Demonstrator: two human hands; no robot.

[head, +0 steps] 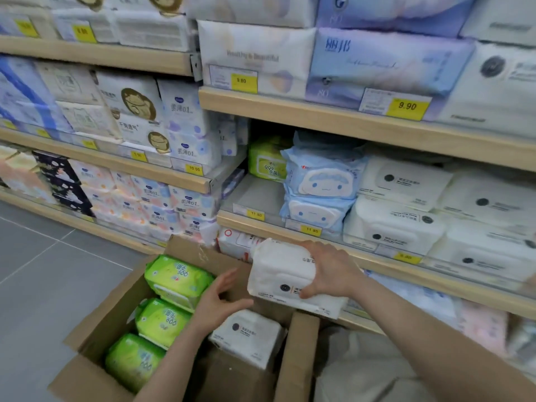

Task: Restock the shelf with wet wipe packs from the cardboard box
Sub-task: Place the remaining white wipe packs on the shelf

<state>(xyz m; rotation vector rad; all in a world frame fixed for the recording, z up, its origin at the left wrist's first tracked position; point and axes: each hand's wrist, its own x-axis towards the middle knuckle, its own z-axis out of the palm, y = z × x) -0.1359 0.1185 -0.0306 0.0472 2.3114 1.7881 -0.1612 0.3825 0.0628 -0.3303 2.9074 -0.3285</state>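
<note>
The right hand [327, 269] grips a white wet wipe pack [282, 278] from above, its fingers [307, 294] curled round the near edge, and holds the pack above the cardboard box [95, 338], just before the shelf [391, 266]. The left hand [220, 297] is open, fingers relaxed, holding nothing, beside the pack. The risk, I think, is that the soft pack slips from this one-hand grip, or pushes the stacked white packs [397, 227] back. A green pack [177, 278] in the box belongs in another row.
</note>
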